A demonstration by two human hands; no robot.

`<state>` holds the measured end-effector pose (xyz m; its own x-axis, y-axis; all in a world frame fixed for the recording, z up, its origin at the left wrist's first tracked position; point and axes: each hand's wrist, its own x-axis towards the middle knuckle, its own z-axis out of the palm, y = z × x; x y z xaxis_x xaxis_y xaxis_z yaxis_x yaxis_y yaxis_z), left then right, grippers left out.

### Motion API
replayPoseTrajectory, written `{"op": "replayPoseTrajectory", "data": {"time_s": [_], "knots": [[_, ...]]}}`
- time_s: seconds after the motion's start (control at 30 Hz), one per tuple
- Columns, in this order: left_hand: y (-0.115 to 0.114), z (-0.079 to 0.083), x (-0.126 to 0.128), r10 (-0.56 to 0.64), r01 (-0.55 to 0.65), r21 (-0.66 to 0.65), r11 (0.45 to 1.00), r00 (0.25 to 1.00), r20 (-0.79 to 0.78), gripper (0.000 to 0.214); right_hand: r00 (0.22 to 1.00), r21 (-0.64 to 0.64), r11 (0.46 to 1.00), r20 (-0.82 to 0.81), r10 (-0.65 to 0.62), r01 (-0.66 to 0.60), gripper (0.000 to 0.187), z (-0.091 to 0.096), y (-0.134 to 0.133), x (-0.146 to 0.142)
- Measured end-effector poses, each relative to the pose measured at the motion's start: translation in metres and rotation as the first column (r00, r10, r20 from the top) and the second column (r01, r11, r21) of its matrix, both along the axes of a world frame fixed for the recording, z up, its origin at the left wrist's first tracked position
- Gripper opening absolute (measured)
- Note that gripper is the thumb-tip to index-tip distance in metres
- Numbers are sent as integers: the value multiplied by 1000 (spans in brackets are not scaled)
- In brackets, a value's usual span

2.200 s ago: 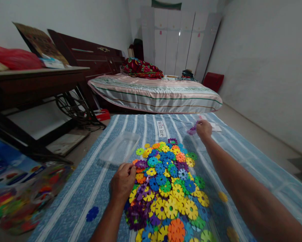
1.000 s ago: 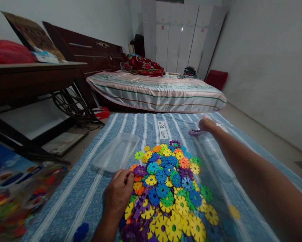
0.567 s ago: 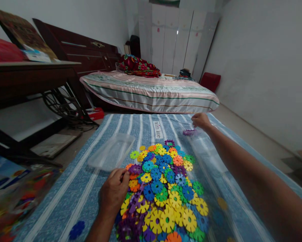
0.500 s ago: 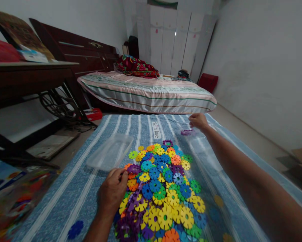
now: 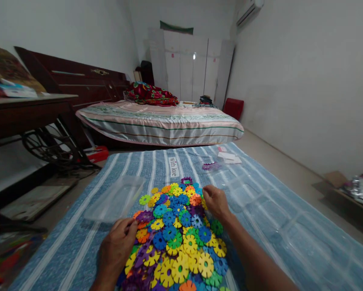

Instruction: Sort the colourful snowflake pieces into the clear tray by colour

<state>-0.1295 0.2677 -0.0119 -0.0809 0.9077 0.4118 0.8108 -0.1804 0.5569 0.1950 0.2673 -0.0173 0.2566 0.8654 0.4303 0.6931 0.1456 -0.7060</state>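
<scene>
A heap of flat, notched flower-shaped plastic discs (image 5: 181, 268) in yellow, blue, green, orange and purple covers the middle of the striped cloth. My left hand (image 5: 117, 244) rests at the heap's left edge, fingers curled, beside a purple disc (image 5: 144, 216). Whatever lies between its fingertips is hidden. At the upper right edge of the heap, my right hand (image 5: 217, 203) is closed like a loose fist, and its inside cannot be seen. Beyond the heap's far end sits a square purple frame piece (image 5: 186, 180).
A translucent plastic box (image 5: 116, 200) stands left of the heap. Clear, divided plastic packaging (image 5: 272, 214) spreads over the right side. Farther back lie a purple toothed piece (image 5: 210, 165) and white papers (image 5: 229, 157). A bed (image 5: 163, 127) stands beyond the cloth.
My right hand has come back from beside the far purple piece to the heap's right edge. The left hand stays by the heap. My view has turned slightly right and up.
</scene>
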Motion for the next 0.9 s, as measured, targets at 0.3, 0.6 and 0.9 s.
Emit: {"op": "replayPoseTrajectory", "data": {"time_s": [0.3,0.6,0.9], "knots": [[-2,47,18,-40,66,211,975,991,-125,31,963,19,998,-260,63,-60,23,-32,4,1],[127,119,222,-594,620,-68,782,707,-383,28,966,17,999,-254,39,-36,20,-29,1,-6],[223,81,355,-738,556,-488,673,555,-385,43,990,73,997,-138,2,8,19,-32,-5,-15]]}}
